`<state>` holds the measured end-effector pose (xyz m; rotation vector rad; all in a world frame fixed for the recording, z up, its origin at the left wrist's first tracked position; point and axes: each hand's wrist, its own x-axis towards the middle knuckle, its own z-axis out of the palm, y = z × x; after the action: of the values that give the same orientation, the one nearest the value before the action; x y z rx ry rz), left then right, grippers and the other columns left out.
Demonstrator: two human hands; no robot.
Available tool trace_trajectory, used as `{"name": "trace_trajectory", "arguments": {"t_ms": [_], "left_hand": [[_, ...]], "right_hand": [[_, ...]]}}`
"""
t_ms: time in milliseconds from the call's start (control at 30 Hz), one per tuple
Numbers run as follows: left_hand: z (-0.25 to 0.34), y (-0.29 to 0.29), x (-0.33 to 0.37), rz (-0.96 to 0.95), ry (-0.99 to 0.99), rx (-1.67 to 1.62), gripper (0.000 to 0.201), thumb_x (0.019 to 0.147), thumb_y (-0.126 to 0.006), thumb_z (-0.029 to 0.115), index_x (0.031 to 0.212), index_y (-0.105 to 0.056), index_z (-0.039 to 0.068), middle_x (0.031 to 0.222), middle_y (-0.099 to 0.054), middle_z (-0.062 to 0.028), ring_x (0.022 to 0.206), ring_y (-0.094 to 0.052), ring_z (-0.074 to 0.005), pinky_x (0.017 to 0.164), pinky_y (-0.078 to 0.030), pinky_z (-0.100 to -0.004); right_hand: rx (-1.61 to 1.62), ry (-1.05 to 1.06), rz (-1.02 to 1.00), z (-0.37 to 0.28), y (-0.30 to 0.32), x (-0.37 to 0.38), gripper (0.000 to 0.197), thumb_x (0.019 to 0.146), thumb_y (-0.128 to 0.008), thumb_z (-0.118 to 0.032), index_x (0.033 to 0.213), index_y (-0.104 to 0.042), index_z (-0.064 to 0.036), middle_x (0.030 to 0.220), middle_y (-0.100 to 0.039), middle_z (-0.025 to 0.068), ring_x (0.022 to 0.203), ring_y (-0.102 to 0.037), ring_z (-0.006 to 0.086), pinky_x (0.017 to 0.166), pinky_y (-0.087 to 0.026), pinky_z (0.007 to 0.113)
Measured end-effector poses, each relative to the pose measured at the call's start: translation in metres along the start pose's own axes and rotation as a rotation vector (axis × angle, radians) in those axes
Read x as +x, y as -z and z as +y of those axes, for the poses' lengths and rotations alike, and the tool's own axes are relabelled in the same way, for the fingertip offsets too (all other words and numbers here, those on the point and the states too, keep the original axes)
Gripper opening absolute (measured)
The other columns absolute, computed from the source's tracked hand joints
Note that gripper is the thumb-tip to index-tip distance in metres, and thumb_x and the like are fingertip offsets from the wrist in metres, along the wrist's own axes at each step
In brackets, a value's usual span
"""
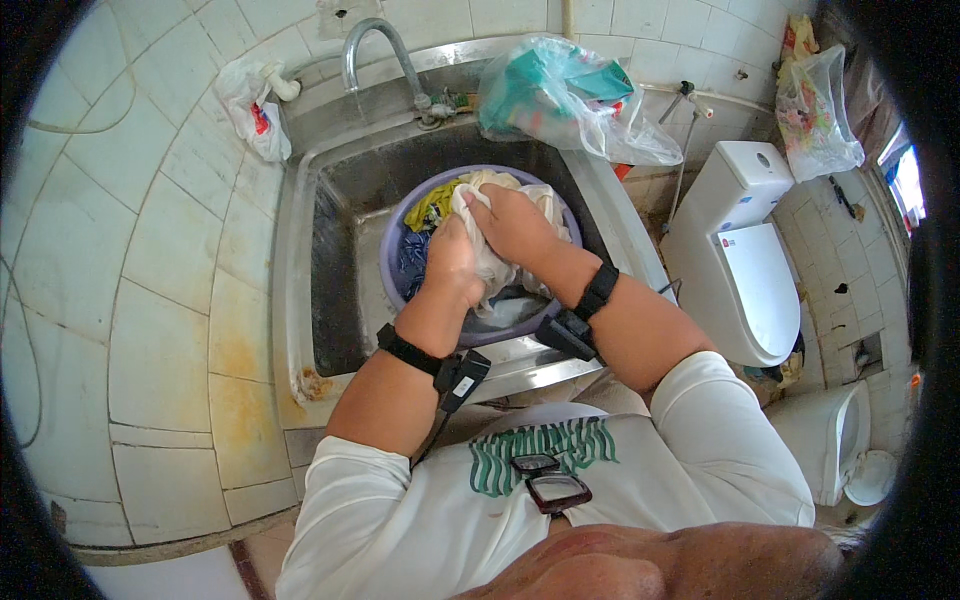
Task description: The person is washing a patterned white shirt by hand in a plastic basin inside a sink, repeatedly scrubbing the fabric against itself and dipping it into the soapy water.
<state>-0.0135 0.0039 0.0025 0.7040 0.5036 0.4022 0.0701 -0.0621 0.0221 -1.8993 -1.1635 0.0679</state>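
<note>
Both my hands are closed on a wet white cloth (494, 268), bunched up over a purple basin (388, 250). My left hand (452, 258) grips its left side with the fingers curled in. My right hand (512, 228) grips the upper part, close beside the left. Below the cloth, the basin holds a yellow-green garment (432, 207), a dark blue patterned garment (413, 262) and some water (515, 308). The basin stands inside a metal sink (345, 250). What kind of garment the white cloth is, I cannot tell.
A curved faucet (380, 32) rises behind the basin. On the sink's back right corner lies a clear plastic bag (560, 95) with green contents. A white bag (252, 108) hangs on the left wall. To the right stand a white toilet (752, 270) and a white bin (828, 440).
</note>
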Motion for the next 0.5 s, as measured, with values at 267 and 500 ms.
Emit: {"name": "trace_trajectory", "arguments": {"t_ms": [267, 500], "left_hand": [[-0.001, 0.012, -0.003, -0.004, 0.014, -0.102, 0.031, 0.094, -0.038, 0.028, 0.110, -0.054, 0.007, 0.104, -0.060, -0.0132, 0.095, -0.059, -0.0270, 0.084, -0.048, -0.0443], [0.001, -0.003, 0.000, -0.064, 0.106, -0.129, 0.036, 0.094, -0.037, 0.033, 0.110, -0.054, 0.005, 0.106, -0.060, -0.0137, 0.098, -0.058, -0.0302, 0.089, -0.045, -0.0462]], "right_hand": [[-0.056, 0.179, -0.104, -0.029, 0.004, -0.017, 0.040, 0.087, -0.054, -0.039, 0.080, -0.059, 0.0000, 0.073, -0.058, 0.0265, 0.072, -0.058, 0.0433, 0.064, -0.046, 0.047], [-0.120, -0.069, -0.030, 0.008, -0.004, 0.003, 0.044, 0.091, -0.043, -0.045, 0.086, -0.061, -0.0047, 0.077, -0.062, 0.0248, 0.076, -0.060, 0.0426, 0.069, -0.047, 0.050]]}}
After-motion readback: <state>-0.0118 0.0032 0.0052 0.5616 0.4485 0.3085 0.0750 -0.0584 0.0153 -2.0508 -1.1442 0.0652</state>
